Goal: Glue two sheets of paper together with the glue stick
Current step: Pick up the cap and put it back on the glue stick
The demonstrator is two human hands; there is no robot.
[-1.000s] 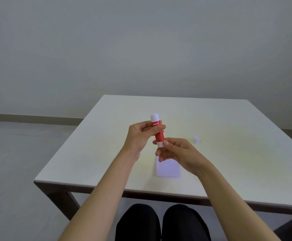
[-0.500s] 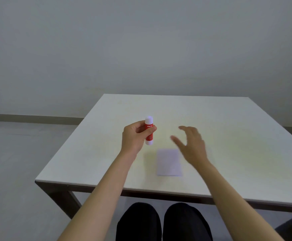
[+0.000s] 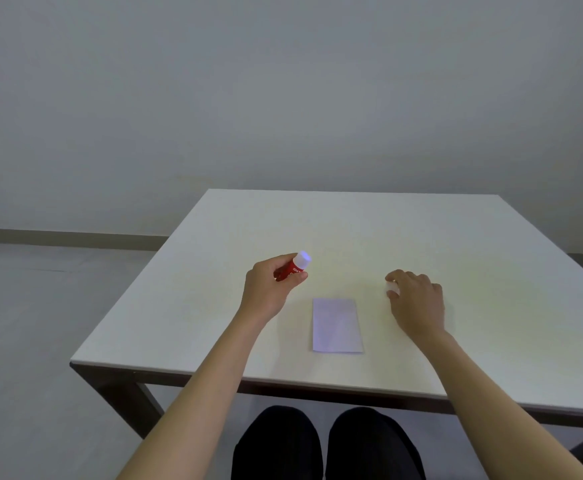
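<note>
The left hand point(image 3: 269, 289) has its grip closed round the red glue stick point(image 3: 292, 268), held clear above the worktop point(image 3: 491, 258) just left of the paper point(image 3: 337, 325), white end tilted up and away, probably to keep it free for use. Right of the paper, the right hand point(image 3: 416, 299) curls loosely over a small white cap point(image 3: 392, 289), touching it; whether it grips I cannot tell.

place: bare plain room | evidence: blank grey wall point(image 3: 283, 98); white table point(image 3: 352, 230); grey floor point(image 3: 40, 306)
</note>
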